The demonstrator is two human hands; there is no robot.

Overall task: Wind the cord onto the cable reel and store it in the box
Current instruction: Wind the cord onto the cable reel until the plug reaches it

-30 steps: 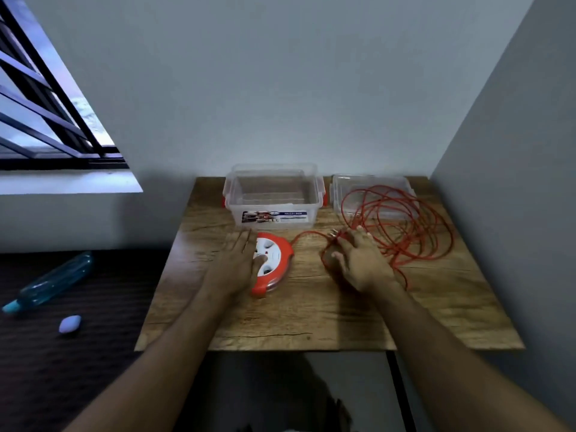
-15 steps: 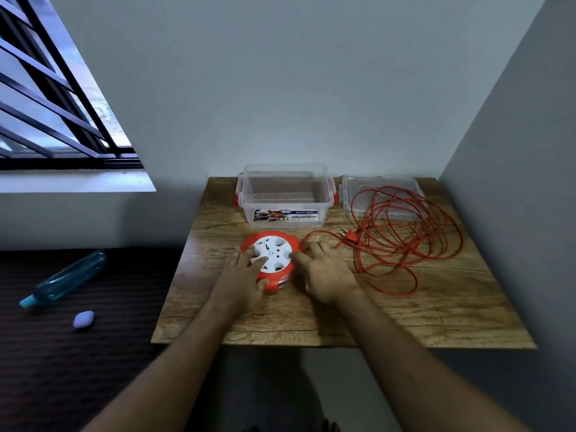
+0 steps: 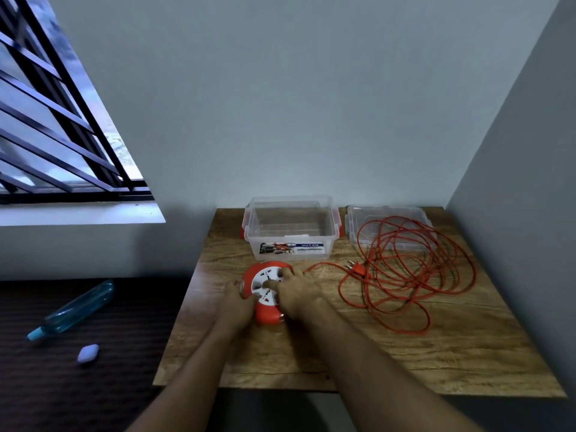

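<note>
My left hand [image 3: 238,302] and right hand [image 3: 297,293] both clamp the cable reel [image 3: 266,291] on the table [image 3: 343,353], just near of the open box [image 3: 291,227], the cord [image 3: 405,275] lying loose to its right.

The room is dim and bluish, its only visible light coming from the barred window [image 3: 59,120] at upper left, which leaves the walls flat grey and the floor [image 3: 78,385] at lower left nearly black. The wooden surface [image 3: 436,353] is evenly lit without glare, and the clear box [image 3: 291,226] shows only faint sheen on its rim. Wide-angle distortion slants the window bars and wall edges, and the picture is soft overall, blurrier toward the forearms at the bottom.
</note>
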